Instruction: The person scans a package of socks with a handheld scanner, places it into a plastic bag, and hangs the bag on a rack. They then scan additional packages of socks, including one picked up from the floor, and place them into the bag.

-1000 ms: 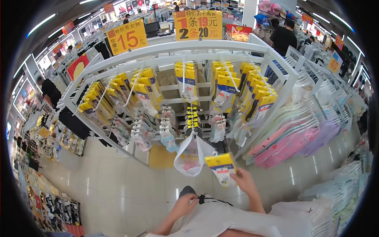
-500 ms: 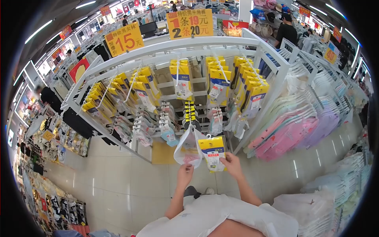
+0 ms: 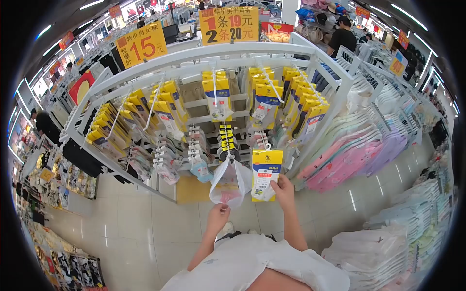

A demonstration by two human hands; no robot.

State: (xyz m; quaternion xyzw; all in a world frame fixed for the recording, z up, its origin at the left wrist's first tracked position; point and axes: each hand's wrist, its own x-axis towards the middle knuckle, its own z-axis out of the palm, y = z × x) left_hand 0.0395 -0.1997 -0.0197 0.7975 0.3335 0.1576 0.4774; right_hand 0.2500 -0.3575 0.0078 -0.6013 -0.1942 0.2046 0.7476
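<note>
In the head view my right hand pinches the right edge of a flat sock pack with a yellow and blue header, a price sticker and a small white hook on top. The pack is held upright, facing me. My left hand is closed at the lower edge of a white plastic bag, which hangs open just left of the pack, below a hanging strip with yellow tags. Something pinkish shows inside the bag. Behind both is a white metal rack with several rows of hanging sock packs.
Pastel clothes on hangers hang to the right, and white garments at lower right. Dark clothing hangs at left. Yellow price signs top the rack. A person in black stands farther back.
My right hand has lifted the sock pack slightly and turned it more upright. My left hand stays at the bag's lower edge. The view has shifted a little.
</note>
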